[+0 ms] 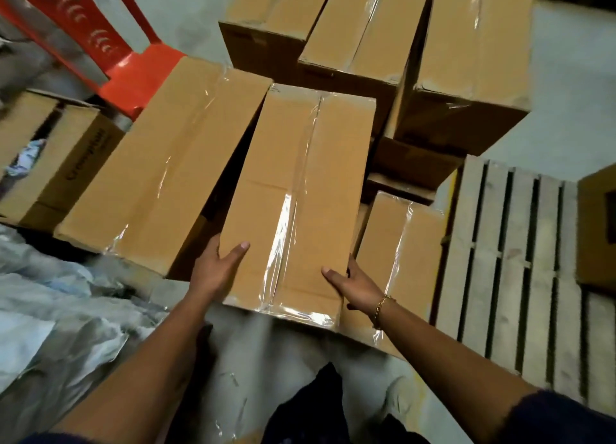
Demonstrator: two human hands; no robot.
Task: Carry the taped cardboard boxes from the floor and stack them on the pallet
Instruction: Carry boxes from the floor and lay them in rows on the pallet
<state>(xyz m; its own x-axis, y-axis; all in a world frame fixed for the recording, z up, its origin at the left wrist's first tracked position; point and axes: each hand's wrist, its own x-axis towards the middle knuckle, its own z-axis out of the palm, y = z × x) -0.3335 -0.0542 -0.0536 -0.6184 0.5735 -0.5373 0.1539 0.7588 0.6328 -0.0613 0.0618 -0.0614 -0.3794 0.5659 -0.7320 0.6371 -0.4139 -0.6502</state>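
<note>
Head view: a long taped box [300, 190] runs up the middle of the frame, clear tape along its top seam. The left hand [216, 267] clamps its near left edge, thumb on top and fingers down the side. The right hand [353, 283] grips the near right edge the same way, a bracelet [380, 310] at the wrist. The box seems raised off the floor [573, 76] — its underside is hidden.

A wider box [160, 176] lies just left of it and a low box [400, 253] just right. More taped boxes [366, 36] stand stacked at the top centre. The slatted pallet [506, 260] is at the right — beside the low box. A red chair [140, 76] is at the upper left, and crumpled plastic [60, 327] at the lower left.
</note>
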